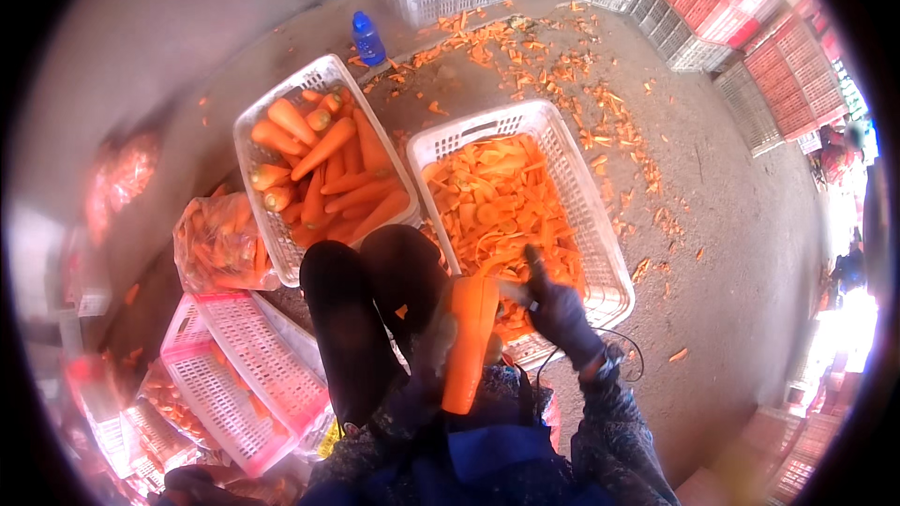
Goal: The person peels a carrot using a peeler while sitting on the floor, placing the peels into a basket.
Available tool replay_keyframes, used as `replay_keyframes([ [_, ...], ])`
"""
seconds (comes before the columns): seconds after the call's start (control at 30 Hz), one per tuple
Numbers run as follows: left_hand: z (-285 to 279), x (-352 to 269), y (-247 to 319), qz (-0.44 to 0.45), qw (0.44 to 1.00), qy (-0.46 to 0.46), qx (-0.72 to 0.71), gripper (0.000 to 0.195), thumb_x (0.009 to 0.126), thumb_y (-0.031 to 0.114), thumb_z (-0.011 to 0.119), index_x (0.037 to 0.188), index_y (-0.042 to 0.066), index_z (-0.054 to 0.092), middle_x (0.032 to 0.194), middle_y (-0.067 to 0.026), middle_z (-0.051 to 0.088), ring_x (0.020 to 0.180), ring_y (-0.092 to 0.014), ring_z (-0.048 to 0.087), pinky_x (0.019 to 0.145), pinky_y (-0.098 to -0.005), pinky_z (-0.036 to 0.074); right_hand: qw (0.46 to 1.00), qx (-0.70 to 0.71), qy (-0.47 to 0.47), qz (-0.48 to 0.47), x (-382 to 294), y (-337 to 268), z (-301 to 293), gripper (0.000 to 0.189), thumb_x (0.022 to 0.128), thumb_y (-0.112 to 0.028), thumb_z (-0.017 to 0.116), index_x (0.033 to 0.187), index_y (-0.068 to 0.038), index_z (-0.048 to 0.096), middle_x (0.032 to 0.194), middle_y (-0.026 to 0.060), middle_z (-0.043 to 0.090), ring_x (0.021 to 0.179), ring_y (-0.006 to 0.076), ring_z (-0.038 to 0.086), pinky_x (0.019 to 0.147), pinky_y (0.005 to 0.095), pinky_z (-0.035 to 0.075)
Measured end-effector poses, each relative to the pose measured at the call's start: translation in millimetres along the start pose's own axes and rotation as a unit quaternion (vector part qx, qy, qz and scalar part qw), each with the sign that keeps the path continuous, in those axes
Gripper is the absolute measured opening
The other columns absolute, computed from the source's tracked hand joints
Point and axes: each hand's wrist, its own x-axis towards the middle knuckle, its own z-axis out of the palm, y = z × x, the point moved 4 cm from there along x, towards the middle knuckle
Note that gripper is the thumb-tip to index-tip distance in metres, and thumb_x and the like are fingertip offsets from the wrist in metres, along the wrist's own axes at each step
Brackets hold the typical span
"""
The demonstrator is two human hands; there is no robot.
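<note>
Above my lap, my left hand (437, 341) is wrapped around a large orange carrot (470, 344), its thick end toward me. Close beside the carrot's far end is my right hand (559, 309), in a dark glove with one finger stretched out. It grips a blurred, pale hand tool (517, 292), probably a peeler. A thin strip of peel (486, 266) rises at the carrot's far end. Beyond both hands, a white plastic crate (601, 253) holds a heap of carrot peelings (492, 190). Whole carrots (323, 147) fill another white crate (247, 147) at the left.
A clear bag of carrots (218, 242) leans against the left crate. Pink-and-white crates (260, 358) lie tilted at my left. A blue bottle (368, 40) stands beyond. Peel scraps (583, 98) litter the concrete floor. Stacked crates (731, 0) line the far right.
</note>
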Motion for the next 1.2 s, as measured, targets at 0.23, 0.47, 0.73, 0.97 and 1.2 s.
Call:
replay_keyframes([
  [0.23,3.0,-4.0,-0.5,-0.013,1.0,-0.008,-0.011,0.066,0.11,0.041,0.045,0.162,0.007,0.024,0.12,-0.0146,0.062,0.092,-0.018,0.066,0.077,-0.03,0.058,0.99,0.032,-0.115,-0.072,-15.6,-72.4,-27.4,0.08,0.094,-0.015,0.065,0.159,0.009,0.024,0.077,0.0154,0.067,0.063,0.0332,0.067,0.057,0.0432,0.051],
  [0.47,2.7,-13.1,-6.3,-0.025,0.999,-0.002,-0.025,0.066,0.11,0.043,0.045,0.162,0.007,0.024,0.118,-0.0146,0.063,0.09,-0.017,0.066,0.076,-0.0296,0.058,0.992,-0.099,-0.028,-0.073,0.1,-60.8,-9.4,0.073,0.096,-0.014,0.062,0.16,0.002,0.031,0.079,0.011,0.064,0.066,0.0309,0.065,0.061,0.0427,0.052],
  [0.73,2.5,-15.2,-6.7,-0.039,0.998,0.029,-0.041,0.066,0.11,0.044,0.045,0.161,0.007,0.025,0.117,-0.0146,0.064,0.088,-0.017,0.067,0.075,-0.0291,0.057,0.997,-0.048,0.024,-0.061,23.1,-29.2,10.7,0.069,0.095,-0.009,0.059,0.16,-0.006,0.035,0.082,0.013,0.065,0.069,0.032,0.066,0.065,0.0459,0.052],
  [0.97,-38.3,-2.0,-48.3,0.043,0.993,0.066,0.09,0.067,0.109,0.05,0.044,0.156,0.004,0.034,0.106,-0.0191,0.067,0.082,-0.023,0.069,0.073,-0.0326,0.059,0.995,0.07,-0.074,0.012,-1.7,-49.0,15.3,0.07,0.093,-0.009,0.064,0.157,-0.005,0.037,0.09,0.0217,0.068,0.08,0.0427,0.067,0.069,0.0509,0.053],
  [1.2,-42.0,-24.0,-63.9,-0.033,0.992,-0.074,-0.093,0.065,0.108,0.047,0.047,0.155,0.005,0.035,0.109,-0.0169,0.065,0.089,-0.02,0.067,0.077,-0.0311,0.057,0.951,0.217,-0.222,0.011,-7.2,-48.0,-7.9,0.057,0.096,-0.017,0.066,0.148,-0.005,0.046,0.1,0.0232,0.071,0.085,0.0413,0.069,0.075,0.0479,0.055],
])
